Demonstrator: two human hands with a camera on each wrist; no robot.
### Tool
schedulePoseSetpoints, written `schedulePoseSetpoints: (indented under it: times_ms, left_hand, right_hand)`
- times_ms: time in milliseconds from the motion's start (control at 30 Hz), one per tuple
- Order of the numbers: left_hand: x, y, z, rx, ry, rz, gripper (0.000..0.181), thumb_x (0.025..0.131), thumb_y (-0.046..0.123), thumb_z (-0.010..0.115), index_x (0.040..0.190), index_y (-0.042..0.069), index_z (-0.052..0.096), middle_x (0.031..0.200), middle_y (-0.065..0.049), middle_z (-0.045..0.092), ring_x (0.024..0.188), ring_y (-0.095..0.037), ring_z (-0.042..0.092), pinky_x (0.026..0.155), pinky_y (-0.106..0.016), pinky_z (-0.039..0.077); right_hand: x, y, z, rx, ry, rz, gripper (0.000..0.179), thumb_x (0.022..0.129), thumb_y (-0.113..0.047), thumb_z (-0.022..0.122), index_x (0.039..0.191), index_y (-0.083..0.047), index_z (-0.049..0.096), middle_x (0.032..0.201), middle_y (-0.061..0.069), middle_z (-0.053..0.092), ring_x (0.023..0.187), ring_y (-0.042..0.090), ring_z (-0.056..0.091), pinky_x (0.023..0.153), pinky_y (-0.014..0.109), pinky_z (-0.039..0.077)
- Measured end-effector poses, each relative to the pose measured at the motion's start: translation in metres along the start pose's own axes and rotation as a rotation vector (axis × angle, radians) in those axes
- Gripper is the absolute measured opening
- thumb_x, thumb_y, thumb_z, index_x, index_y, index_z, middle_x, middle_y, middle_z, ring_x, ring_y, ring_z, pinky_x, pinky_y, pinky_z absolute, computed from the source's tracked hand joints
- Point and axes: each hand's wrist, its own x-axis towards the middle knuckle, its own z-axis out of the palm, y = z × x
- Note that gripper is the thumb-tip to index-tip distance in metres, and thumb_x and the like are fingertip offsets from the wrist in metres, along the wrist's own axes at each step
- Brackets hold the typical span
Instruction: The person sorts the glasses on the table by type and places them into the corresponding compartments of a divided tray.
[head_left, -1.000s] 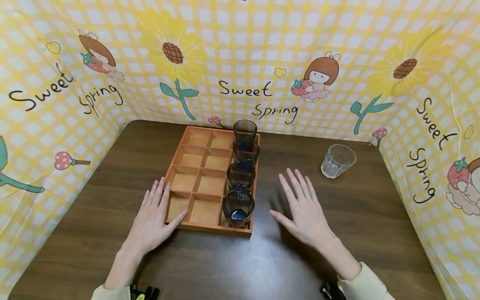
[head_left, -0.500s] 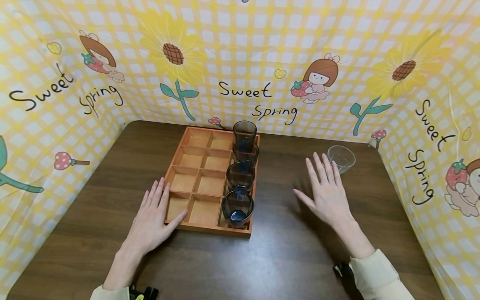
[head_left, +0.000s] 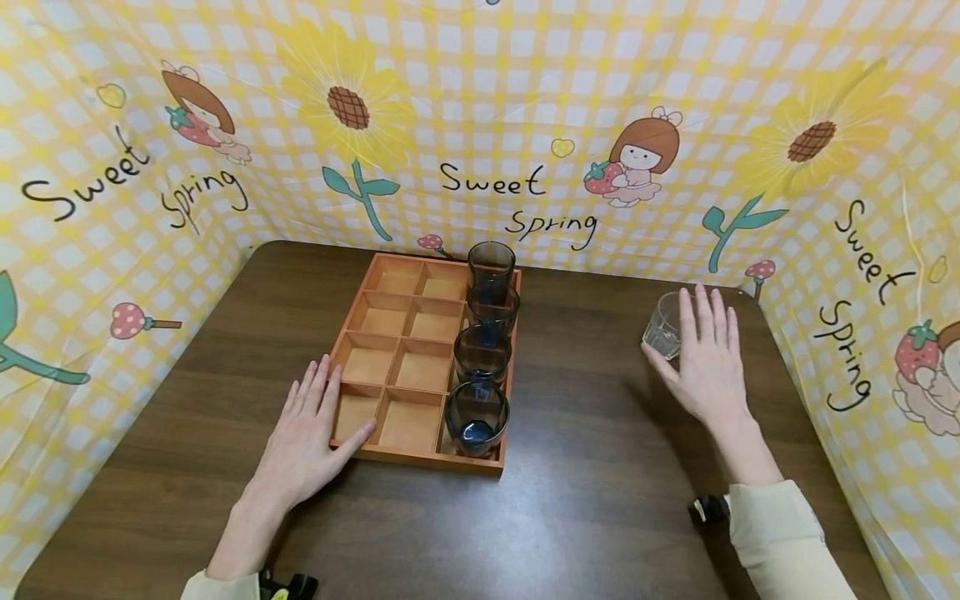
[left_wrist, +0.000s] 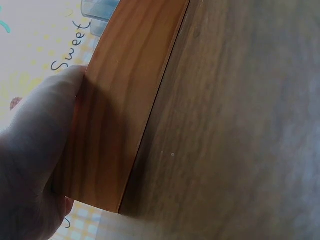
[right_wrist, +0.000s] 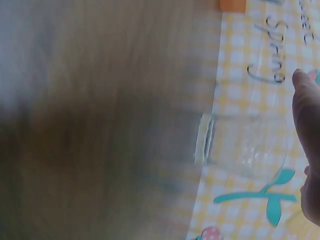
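Note:
A clear drinking glass [head_left: 662,330] stands upright at the back right of the table. My right hand [head_left: 711,367] is over its right side, fingers straight and thumb out at the left, hiding part of it in the head view. In the right wrist view the whole glass [right_wrist: 245,145] shows, with a gap between it and the hand. My left hand [head_left: 300,442] rests on the near left corner of a wooden compartment tray [head_left: 411,421], straight fingers along its left side and thumb on the front rim. Several dark tinted glasses [head_left: 477,412] fill the tray's right column.
The tray's left and middle columns hold nothing. The dark wooden table [head_left: 570,533] is enclosed at the back and sides by a yellow checked cloth [head_left: 510,100] with printed flowers. The furthest tinted glass [head_left: 491,260] stands close to the back cloth.
My right hand has moved right and away from me, from beside the tray to the clear glass. My left hand, the tray and the glasses have stayed put.

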Motion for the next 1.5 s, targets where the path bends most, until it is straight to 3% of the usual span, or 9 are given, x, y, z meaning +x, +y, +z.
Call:
schedulePoseSetpoints:
  times_ms: [100, 200, 400, 533, 667, 1000, 1133, 1267, 1500]
  left_hand:
    - [0.0, 0.0, 0.0, 0.003, -0.001, -0.001, 0.102, 0.105, 0.058, 0.065, 0.174, -0.002, 0.02, 0.183, -0.028, 0.017, 0.17, -0.05, 0.018, 0.144, -0.051, 0.004]
    - [0.0, 0.0, -0.001, 0.004, -0.002, -0.002, 0.102, 0.105, 0.059, 0.065, 0.174, -0.002, 0.02, 0.183, -0.028, 0.017, 0.17, -0.05, 0.018, 0.144, -0.052, 0.004]
    - [0.0, 0.001, -0.001, 0.003, -0.006, -0.005, 0.102, 0.105, 0.059, 0.064, 0.174, -0.002, 0.02, 0.183, -0.028, 0.016, 0.17, -0.049, 0.017, 0.144, -0.052, 0.004]
    - [0.0, 0.001, -0.001, 0.005, -0.005, -0.003, 0.102, 0.106, 0.059, 0.064, 0.175, -0.002, 0.019, 0.183, -0.028, 0.016, 0.17, -0.049, 0.017, 0.143, -0.054, 0.006]
    - [0.0, 0.0, -0.001, 0.006, -0.005, -0.006, 0.102, 0.106, 0.059, 0.064, 0.175, -0.001, 0.018, 0.183, -0.028, 0.016, 0.17, -0.049, 0.017, 0.143, -0.054, 0.007]
    - [0.0, 0.0, 0.0, 0.005, -0.012, -0.01, 0.103, 0.106, 0.059, 0.064, 0.175, 0.0, 0.017, 0.183, -0.027, 0.015, 0.171, -0.049, 0.017, 0.144, -0.052, 0.004]
    - [0.0, -0.001, 0.0, 0.006, -0.018, -0.012, 0.103, 0.106, 0.06, 0.063, 0.175, 0.0, 0.016, 0.184, -0.027, 0.015, 0.171, -0.048, 0.016, 0.144, -0.051, 0.003]
    - [0.0, 0.0, -0.001, 0.005, -0.02, -0.011, 0.103, 0.106, 0.06, 0.063, 0.175, 0.0, 0.016, 0.184, -0.027, 0.014, 0.171, -0.048, 0.016, 0.144, -0.05, 0.002]
    - [0.0, 0.001, -0.001, -0.001, -0.019, -0.013, 0.102, 0.106, 0.059, 0.064, 0.175, 0.0, 0.017, 0.184, -0.027, 0.014, 0.171, -0.049, 0.016, 0.144, -0.052, 0.004]
  right_hand:
    - [0.0, 0.012, 0.0, 0.04, -0.016, 0.049, 0.116, 0.1, -0.091, 0.028, 0.176, -0.004, 0.016, 0.18, 0.031, 0.021, 0.168, 0.053, 0.017, 0.14, 0.065, 0.01]
    - [-0.001, 0.022, 0.003, 0.114, -0.009, 0.097, 0.118, 0.1, -0.088, 0.042, 0.177, -0.005, 0.009, 0.182, 0.03, 0.013, 0.17, 0.053, 0.012, 0.14, 0.066, 0.007]
    - [-0.002, 0.031, 0.009, 0.375, -0.033, 0.27, 0.126, 0.098, -0.047, 0.082, 0.177, -0.01, -0.009, 0.185, 0.023, -0.005, 0.172, 0.049, 0.0, 0.138, 0.071, 0.006]
    - [-0.001, 0.031, 0.01, 0.593, -0.035, 0.412, 0.129, 0.098, -0.03, 0.085, 0.176, -0.018, -0.017, 0.186, 0.019, -0.008, 0.173, 0.044, -0.002, 0.138, 0.07, 0.007]
    - [0.004, 0.028, 0.01, 0.766, -0.017, 0.553, 0.128, 0.099, -0.026, 0.083, 0.175, -0.022, -0.02, 0.186, 0.017, -0.003, 0.174, 0.037, 0.002, 0.142, 0.057, 0.007]
    - [0.014, 0.025, 0.01, 1.152, -0.023, 0.868, 0.111, 0.102, -0.002, 0.074, 0.178, -0.024, -0.004, 0.186, 0.012, 0.015, 0.173, 0.025, 0.019, 0.141, 0.036, 0.022]
    - [0.015, 0.023, 0.012, 1.26, -0.028, 0.902, 0.106, 0.103, -0.002, 0.071, 0.178, -0.023, -0.001, 0.184, 0.007, 0.021, 0.168, 0.019, 0.028, 0.138, 0.027, 0.027]
    - [0.015, 0.02, 0.019, 1.362, 0.028, 0.932, 0.098, 0.101, -0.001, 0.072, 0.176, -0.021, 0.011, 0.166, -0.006, 0.042, 0.152, 0.011, 0.04, 0.129, 0.019, 0.035]
    - [0.017, 0.018, 0.028, 1.432, 0.103, 0.901, 0.077, 0.1, -0.002, 0.075, 0.163, -0.021, 0.035, 0.145, -0.01, 0.054, 0.142, 0.007, 0.048, 0.125, 0.019, 0.037]
